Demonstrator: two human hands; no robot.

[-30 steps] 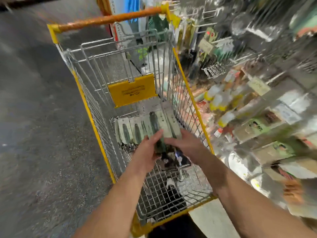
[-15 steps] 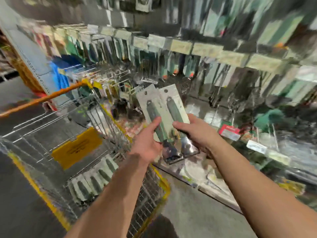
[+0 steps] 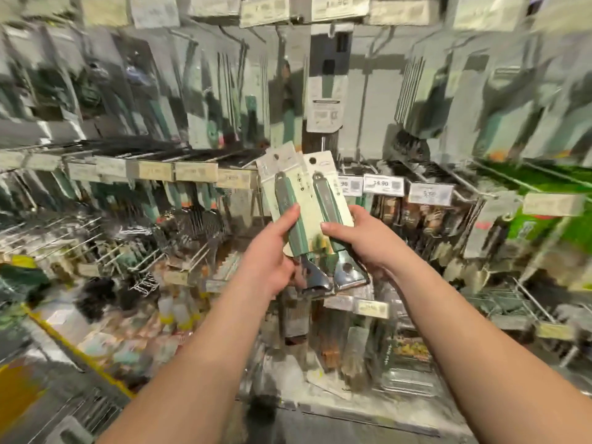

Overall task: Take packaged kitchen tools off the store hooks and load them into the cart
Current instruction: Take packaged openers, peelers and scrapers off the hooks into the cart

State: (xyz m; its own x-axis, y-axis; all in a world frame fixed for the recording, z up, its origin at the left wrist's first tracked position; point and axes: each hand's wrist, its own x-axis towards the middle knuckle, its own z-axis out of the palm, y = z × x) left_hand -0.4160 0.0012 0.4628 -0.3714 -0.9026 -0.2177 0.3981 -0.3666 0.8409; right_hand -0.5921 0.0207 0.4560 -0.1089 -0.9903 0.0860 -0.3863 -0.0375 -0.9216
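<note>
Two packaged kitchen tools with green handles and steel heads sit on pale backing cards, held side by side in front of the store display. My left hand [image 3: 272, 254] grips the left package [image 3: 290, 200], thumb lying along its handle. My right hand [image 3: 358, 241] grips the right package [image 3: 330, 200], thumb across the lower part of its handle. The yellow-rimmed wire cart [image 3: 83, 357] shows only as a blurred corner at the lower left.
Rows of wire hooks [image 3: 179, 155] with hanging packaged utensils fill the wall ahead, with price tags [image 3: 382, 184] along the rails. A lower shelf [image 3: 352, 408] of packaged goods runs below my hands. The picture is motion-blurred.
My view swung from the cart up to the hook display. Both hands kept hold of the two packages and rose with them, from over the cart to in front of the hooks.
</note>
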